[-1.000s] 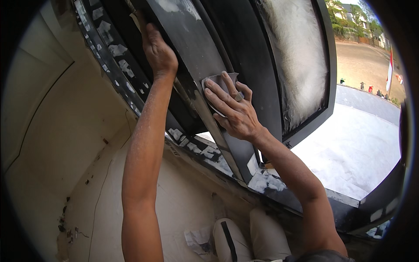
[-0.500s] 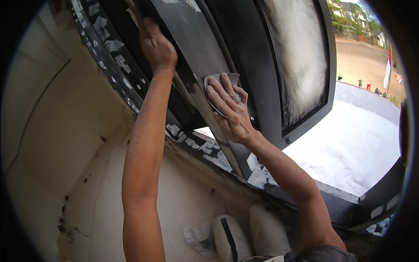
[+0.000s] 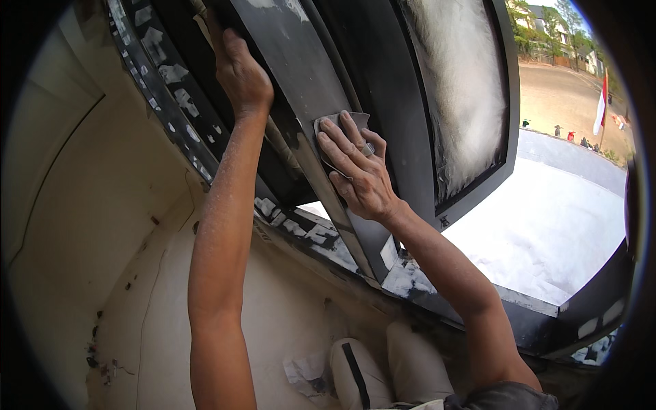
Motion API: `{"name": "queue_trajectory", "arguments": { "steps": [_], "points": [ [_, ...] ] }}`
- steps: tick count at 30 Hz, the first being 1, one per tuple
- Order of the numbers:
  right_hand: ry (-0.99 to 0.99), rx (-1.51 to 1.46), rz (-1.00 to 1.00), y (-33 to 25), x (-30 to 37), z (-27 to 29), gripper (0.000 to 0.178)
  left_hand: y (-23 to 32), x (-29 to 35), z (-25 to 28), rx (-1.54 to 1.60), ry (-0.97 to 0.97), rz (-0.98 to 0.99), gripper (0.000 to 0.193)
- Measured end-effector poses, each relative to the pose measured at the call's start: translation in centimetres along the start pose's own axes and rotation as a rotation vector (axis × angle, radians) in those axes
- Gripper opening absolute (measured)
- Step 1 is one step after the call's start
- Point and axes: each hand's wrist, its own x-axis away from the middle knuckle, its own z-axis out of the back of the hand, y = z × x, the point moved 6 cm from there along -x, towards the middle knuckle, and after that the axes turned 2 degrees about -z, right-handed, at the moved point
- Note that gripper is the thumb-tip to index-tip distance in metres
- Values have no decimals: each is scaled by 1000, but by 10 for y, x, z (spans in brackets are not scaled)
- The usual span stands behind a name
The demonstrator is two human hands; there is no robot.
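Observation:
My right hand [image 3: 360, 164] lies with its fingers stretched over a grey sheet of sandpaper [image 3: 360, 121]. It presses the sheet against a dark frame post [image 3: 301, 75] and wears a ring. Along its lower edge the post has a worn, brownish strip. Higher up and to the left, my left hand [image 3: 244, 75] is closed at the post's left edge. Its fingertips are hidden in the shadow there. A thin pipe-like strip [image 3: 281, 145] runs beneath that hand. Pale dust coats both hands and the left forearm.
Right of the post, a dark panel frames a cloudy white pane [image 3: 468, 89]. Left, a curved black rail [image 3: 171, 75] carries white patches. Below, a ledge [image 3: 410, 279] is smeared white. Small debris [image 3: 96, 352] lies on the beige floor. A flag [image 3: 601, 109] stands outside.
The whole view has shifted slightly. Both hands and the sandpaper keep nearly the same places on the post.

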Motion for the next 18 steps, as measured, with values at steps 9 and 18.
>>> {"name": "queue_trajectory", "arguments": {
  "steps": [9,18],
  "points": [
    [109,106,100,-11,-76,3,57,-12,1,2,67,-18,94,60],
    [147,54,131,-13,-87,7,56,-27,0,2,146,-100,191,62]
  ]
}}
